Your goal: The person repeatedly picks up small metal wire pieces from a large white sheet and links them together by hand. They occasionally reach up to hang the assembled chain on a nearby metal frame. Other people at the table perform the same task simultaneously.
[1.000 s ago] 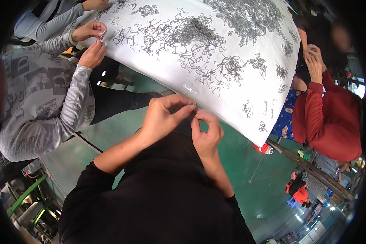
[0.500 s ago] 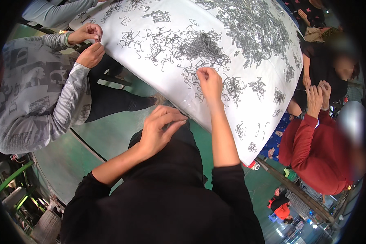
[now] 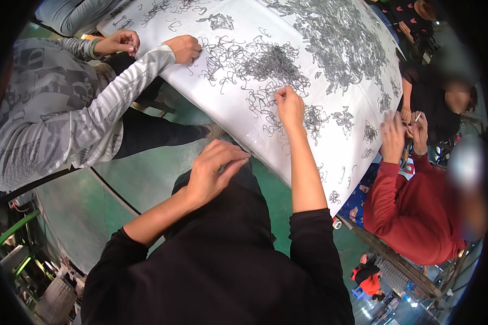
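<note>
My left hand is held over my lap, just off the table's near edge. Its thumb and fingertips are pinched together on something too small to make out. Above the tabletop, my right hand has its fingers curled in a pinch among loose dark curved wire hooks; whether a hook is between its fingertips is hidden. A denser heap of these hooks lies just beyond it, and a smaller cluster is to its right.
The white-covered table carries a wide spread of dark elongated metal pieces at the far right. A co-worker in a grey patterned sleeve reaches in from the left. Another in a red sleeve works at the right edge.
My right hand has shifted slightly right over the hooks; my left hand stays put. The left co-worker's hand has reached onto the table toward the hooks. The red-sleeved co-worker's hands have moved apart.
</note>
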A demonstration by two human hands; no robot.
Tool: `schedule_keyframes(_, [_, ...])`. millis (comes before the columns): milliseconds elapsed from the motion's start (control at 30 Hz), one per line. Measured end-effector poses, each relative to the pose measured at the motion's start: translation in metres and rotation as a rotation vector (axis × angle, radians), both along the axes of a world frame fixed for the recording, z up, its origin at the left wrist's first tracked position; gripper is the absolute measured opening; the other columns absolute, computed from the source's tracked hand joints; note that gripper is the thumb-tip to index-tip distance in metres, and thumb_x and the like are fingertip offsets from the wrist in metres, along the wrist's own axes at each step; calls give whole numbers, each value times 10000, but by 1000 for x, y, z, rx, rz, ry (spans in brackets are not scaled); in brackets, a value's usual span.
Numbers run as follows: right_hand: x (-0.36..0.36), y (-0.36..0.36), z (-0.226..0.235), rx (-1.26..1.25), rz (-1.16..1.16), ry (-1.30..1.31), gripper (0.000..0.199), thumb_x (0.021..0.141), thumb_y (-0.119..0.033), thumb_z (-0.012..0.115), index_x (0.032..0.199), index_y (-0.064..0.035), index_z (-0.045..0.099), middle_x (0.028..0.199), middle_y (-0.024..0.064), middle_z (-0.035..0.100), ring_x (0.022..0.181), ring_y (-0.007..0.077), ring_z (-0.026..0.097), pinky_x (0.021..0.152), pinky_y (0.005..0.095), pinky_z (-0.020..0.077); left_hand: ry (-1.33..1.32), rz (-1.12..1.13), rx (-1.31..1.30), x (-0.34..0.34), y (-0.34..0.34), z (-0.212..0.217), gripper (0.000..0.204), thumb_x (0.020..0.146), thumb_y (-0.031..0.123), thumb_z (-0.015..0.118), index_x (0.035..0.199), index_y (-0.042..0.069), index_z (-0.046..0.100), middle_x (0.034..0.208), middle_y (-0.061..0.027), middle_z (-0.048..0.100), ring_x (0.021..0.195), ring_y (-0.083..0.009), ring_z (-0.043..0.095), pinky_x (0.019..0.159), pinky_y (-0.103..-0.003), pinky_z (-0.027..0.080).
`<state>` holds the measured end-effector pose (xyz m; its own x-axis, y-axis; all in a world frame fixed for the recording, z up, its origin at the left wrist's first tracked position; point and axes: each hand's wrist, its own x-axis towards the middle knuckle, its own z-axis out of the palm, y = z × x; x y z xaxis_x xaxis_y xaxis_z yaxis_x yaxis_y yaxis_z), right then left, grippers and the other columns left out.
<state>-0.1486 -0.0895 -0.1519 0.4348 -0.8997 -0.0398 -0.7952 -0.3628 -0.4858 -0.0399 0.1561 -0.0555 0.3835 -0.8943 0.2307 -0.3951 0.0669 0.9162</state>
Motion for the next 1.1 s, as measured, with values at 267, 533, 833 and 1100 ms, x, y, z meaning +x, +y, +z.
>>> schedule_keyframes(267, [-44, 122, 105, 571, -209, -916, 260, 837, 5, 696, 1039, 15, 532, 858, 119, 664, 709, 168, 669, 624, 249, 518, -4, -62, -48, 4, 1, -1, 201, 756, -41, 719, 939, 39, 700, 871, -79, 678, 804, -231, 609, 703, -319, 502])
schedule_keyframes(533, [-37, 191, 140, 638, -290, -1094, 224, 835, 55, 690, 975, 1, 524, 853, 136, 668, 707, 173, 671, 639, 249, 540, -32, -89, -98, 0, 3, 1, 248, 738, -43, 722, 965, 56, 702, 865, -74, 676, 800, -240, 603, 699, -342, 499])
schedule_keyframes(833, [-42, 204, 118, 335, -289, -1092, 203, 851, 51, 679, 967, 24, 515, 901, 147, 669, 772, 181, 681, 696, 281, 562, -146, -137, -161, -11, -1, -8, 352, 727, -52, 716, 1063, 44, 672, 900, -79, 663, 837, -257, 600, 745, -343, 490])
schedule_keyframes(1100, [-58, 194, 100, -93, 27, -862, 219, 776, 64, 740, 859, -29, 560, 815, 136, 697, 729, 223, 706, 663, 309, 576, -194, -25, -224, 2, -152, -72, 178, 808, 63, 702, 983, 59, 668, 952, -96, 661, 901, -280, 583, 806, -380, 451])
